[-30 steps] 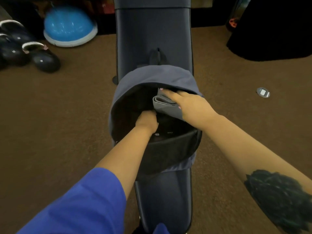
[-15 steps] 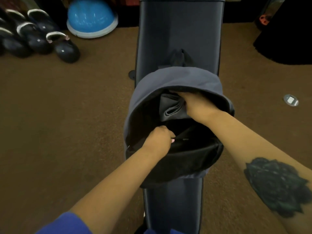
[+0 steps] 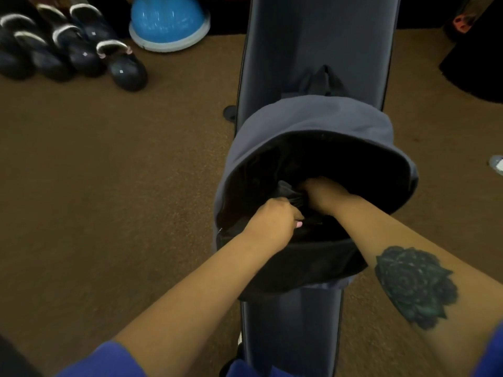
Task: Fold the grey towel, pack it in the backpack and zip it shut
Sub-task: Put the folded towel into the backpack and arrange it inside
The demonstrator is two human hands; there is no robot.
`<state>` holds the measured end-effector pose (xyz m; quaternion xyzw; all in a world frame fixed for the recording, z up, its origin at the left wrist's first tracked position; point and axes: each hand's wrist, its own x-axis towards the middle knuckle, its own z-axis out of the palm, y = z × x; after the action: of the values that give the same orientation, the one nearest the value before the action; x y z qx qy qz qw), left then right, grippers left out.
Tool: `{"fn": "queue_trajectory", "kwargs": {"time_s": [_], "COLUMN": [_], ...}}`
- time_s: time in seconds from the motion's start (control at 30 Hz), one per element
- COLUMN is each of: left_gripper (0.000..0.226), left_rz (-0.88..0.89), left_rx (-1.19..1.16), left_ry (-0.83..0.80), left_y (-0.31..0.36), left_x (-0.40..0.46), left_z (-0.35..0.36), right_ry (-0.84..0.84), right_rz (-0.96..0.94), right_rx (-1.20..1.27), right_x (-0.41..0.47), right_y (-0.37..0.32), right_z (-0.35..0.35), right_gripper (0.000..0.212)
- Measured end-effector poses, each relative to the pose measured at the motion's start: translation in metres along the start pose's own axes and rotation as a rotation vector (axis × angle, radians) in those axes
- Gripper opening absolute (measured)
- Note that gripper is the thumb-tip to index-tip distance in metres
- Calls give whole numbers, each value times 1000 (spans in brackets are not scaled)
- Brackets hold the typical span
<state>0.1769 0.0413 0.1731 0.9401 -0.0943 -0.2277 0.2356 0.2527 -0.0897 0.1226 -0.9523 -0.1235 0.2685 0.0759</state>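
Observation:
A grey-blue backpack (image 3: 313, 119) lies open on a dark padded bench (image 3: 318, 42), its black lining facing me. My right hand (image 3: 324, 195) is deep inside the opening, closed on the folded grey towel (image 3: 288, 193), of which only a dark corner shows. At the near edge of the opening my left hand (image 3: 272, 221) is fisted on the backpack's front rim, holding it down. Most of the towel is hidden in the dark interior.
The bench runs from me to the far wall over brown carpet (image 3: 109, 186). Several black kettlebells (image 3: 81, 53) and a blue half-ball trainer (image 3: 168, 20) sit at the far left. A dark mass (image 3: 479, 63) lies far right, with a small grey object (image 3: 496, 164) at the right edge.
My right hand has pushed the towel from the top of the opening down into the backpack. My left hand stayed gripping the front rim. The view has shifted, so the bench sits further right.

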Motion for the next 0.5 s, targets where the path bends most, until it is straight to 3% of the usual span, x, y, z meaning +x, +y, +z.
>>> {"fn": "queue_trajectory", "kwargs": {"time_s": [0.13, 0.33, 0.43, 0.5], "left_gripper": [25, 25, 30, 31], "left_rz": [5, -12, -39, -63], "left_rx": [-19, -16, -46, -62], "left_ry": [50, 31, -51, -22], "left_y": [0, 0, -1, 0], "left_x": [-1, 6, 13, 19], "left_z": [0, -4, -11, -15], "right_ry": [75, -52, 57, 147], "right_rz": [-31, 20, 43, 82], "right_rx": [-22, 10, 132, 201], "right_x": [9, 4, -3, -8], "right_y": [-14, -15, -5, 5], "right_z": [-14, -6, -18, -24], "right_gripper": [32, 30, 30, 30]}}
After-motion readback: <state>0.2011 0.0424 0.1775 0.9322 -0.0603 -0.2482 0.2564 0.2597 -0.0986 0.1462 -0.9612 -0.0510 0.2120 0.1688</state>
